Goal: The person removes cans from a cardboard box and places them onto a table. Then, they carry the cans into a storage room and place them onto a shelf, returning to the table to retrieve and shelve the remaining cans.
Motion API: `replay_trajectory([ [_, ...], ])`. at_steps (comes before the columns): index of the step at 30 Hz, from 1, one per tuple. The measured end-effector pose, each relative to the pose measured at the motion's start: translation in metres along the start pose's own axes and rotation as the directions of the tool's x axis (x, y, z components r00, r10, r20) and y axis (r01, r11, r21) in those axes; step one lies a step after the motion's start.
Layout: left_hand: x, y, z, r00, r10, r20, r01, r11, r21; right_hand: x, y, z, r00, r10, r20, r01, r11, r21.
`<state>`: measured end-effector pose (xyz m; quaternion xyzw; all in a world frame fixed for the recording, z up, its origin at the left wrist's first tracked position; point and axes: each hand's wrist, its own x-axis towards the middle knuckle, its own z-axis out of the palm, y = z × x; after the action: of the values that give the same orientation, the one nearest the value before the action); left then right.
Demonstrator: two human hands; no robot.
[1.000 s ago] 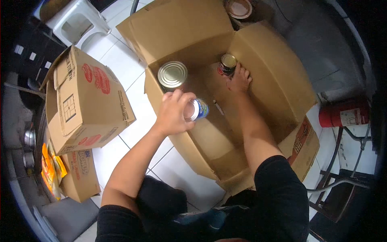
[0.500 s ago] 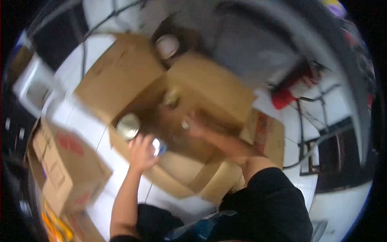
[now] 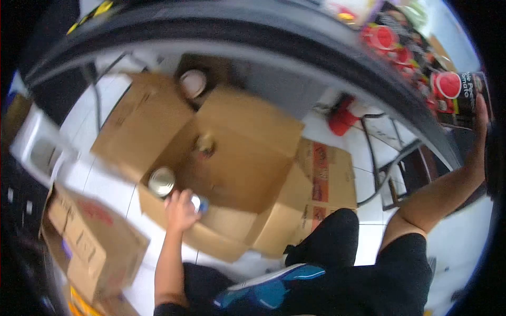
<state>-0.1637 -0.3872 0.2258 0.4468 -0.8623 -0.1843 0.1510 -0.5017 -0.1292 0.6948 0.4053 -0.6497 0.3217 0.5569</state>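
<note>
White tiled floor (image 3: 105, 113), glossy, grout lines showing. A dark counter edge (image 3: 274, 39) arcs across the top, with a grey panel (image 3: 284, 89) below it and a red fire extinguisher (image 3: 341, 117) lying beside a dark metal frame (image 3: 390, 168). White plastic stool (image 3: 39, 150) at far left; frame blurred overall.

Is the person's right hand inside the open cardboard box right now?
No, the right hand is raised high beside a red-labelled can, well away from the open cardboard box.
</note>
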Motion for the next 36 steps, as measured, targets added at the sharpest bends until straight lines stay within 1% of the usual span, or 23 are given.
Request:
replay_trajectory([
  [2, -0.006, -0.011, 0.007, 0.991, 0.061, -0.116, -0.065, 0.997, -0.037, 0.011, 0.01, 0.014, 0.998, 0.038, 0.05, -0.027, 0.98, -0.198],
  [4, -0.005, -0.001, -0.001, 0.999, -0.05, -0.022, 0.049, 0.998, -0.044, 0.002, -0.002, 0.022, 0.998, 0.009, 0.056, 0.01, 0.945, -0.327],
  [5, -0.006, -0.006, 0.007, 0.992, 0.01, -0.128, -0.017, 0.999, -0.05, -0.007, -0.006, 0.024, 0.993, -0.099, -0.059, 0.082, 0.966, -0.244],
  [6, -0.006, -0.008, 0.01, 0.989, 0.018, -0.149, -0.024, 0.999, -0.038, -0.029, -0.017, 0.032, 0.96, -0.227, -0.165, 0.212, 0.972, -0.105],
  [8, -0.005, -0.009, 0.013, 0.983, 0.024, -0.183, -0.03, 0.999, -0.026, -0.088, -0.051, 0.054, 0.898, -0.353, -0.263, 0.406, 0.896, 0.181],
  [9, -0.004, -0.008, 0.011, 0.984, 0.033, -0.172, -0.045, 0.997, -0.064, -0.124, -0.075, 0.075, 0.913, -0.373, -0.167, 0.409, 0.835, 0.368],
  [10, -0.004, -0.007, 0.008, 0.989, 0.026, -0.147, -0.037, 0.997, -0.07, -0.162, -0.101, 0.102, 0.919, -0.393, -0.022, 0.339, 0.762, 0.551],
  [11, -0.002, -0.005, 0.006, 0.992, 0.02, -0.124, -0.03, 0.997, -0.075, -0.199, -0.128, 0.137, 0.895, -0.417, 0.161, 0.202, 0.698, 0.687],
  [12, 0.0, -0.005, 0.006, 0.994, 0.014, -0.105, -0.022, 0.997, -0.077, -0.238, -0.153, 0.179, 0.825, -0.438, 0.358, 0.028, 0.664, 0.748],
  [13, 0.002, -0.008, 0.012, 0.991, 0.031, -0.127, -0.04, 0.997, -0.068, -0.276, -0.177, 0.226, 0.676, -0.457, 0.578, -0.134, 0.695, 0.706],
  [14, 0.004, -0.007, 0.012, 0.992, 0.022, -0.123, -0.029, 0.998, -0.06, -0.308, -0.199, 0.27, 0.344, -0.452, 0.823, -0.239, 0.805, 0.542],
  [15, 0.005, -0.004, 0.011, 0.993, 0.02, -0.115, -0.026, 0.998, -0.052, -0.336, -0.217, 0.315, 0.073, -0.555, 0.829, -0.258, 0.792, 0.553],
  [17, 0.007, 0.001, 0.013, 0.991, 0.025, -0.128, -0.029, 0.999, -0.029, -0.404, -0.238, 0.387, 0.066, -0.712, 0.699, 0.037, 0.702, 0.711],
  [20, 0.009, 0.003, 0.012, 0.997, -0.003, -0.079, 0.001, 1.0, -0.023, -0.462, -0.26, 0.435, 0.113, -0.616, 0.78, 0.087, 0.788, 0.61],
  [22, 0.009, 0.004, 0.012, 0.997, -0.017, -0.079, 0.016, 1.0, -0.01, -0.484, -0.269, 0.443, 0.095, -0.618, 0.78, 0.185, 0.781, 0.597],
  [23, 0.009, 0.004, 0.013, 0.996, -0.018, -0.082, 0.017, 1.0, -0.012, -0.493, -0.271, 0.444, 0.082, -0.615, 0.784, 0.236, 0.777, 0.584],
  [26, 0.011, 0.004, 0.012, 0.997, -0.023, -0.08, 0.02, 0.999, -0.032, -0.507, -0.28, 0.463, -0.015, -0.544, 0.839, 0.248, 0.811, 0.53],
  [29, 0.013, 0.007, 0.013, 0.998, -0.036, -0.056, 0.035, 0.999, -0.024, -0.506, -0.264, 0.444, -0.079, -0.616, 0.784, 0.432, 0.688, 0.583],
  [31, 0.013, 0.008, 0.015, 0.998, -0.056, -0.036, 0.056, 0.998, 0.002, -0.512, -0.249, 0.429, -0.189, -0.555, 0.81, 0.362, 0.727, 0.583],
  [33, 0.013, 0.006, 0.021, 0.992, -0.104, 0.066, 0.094, 0.986, 0.136, -0.524, -0.222, 0.403, -0.174, -0.602, 0.779, 0.225, 0.746, 0.627],
  [34, 0.016, 0.007, 0.024, 0.988, -0.108, 0.112, 0.085, 0.976, 0.199, -0.528, -0.202, 0.386, -0.087, -0.663, 0.744, 0.131, 0.732, 0.668],
  [35, 0.015, 0.005, 0.025, 0.994, -0.083, 0.065, 0.071, 0.984, 0.166, -0.527, -0.186, 0.364, 0.065, -0.719, 0.692, -0.087, 0.687, 0.722],
  [36, 0.013, 0.003, 0.026, 0.999, -0.041, 0.025, 0.038, 0.992, 0.124, -0.5, -0.178, 0.335, 0.043, -0.694, 0.719, -0.319, 0.672, 0.668],
])
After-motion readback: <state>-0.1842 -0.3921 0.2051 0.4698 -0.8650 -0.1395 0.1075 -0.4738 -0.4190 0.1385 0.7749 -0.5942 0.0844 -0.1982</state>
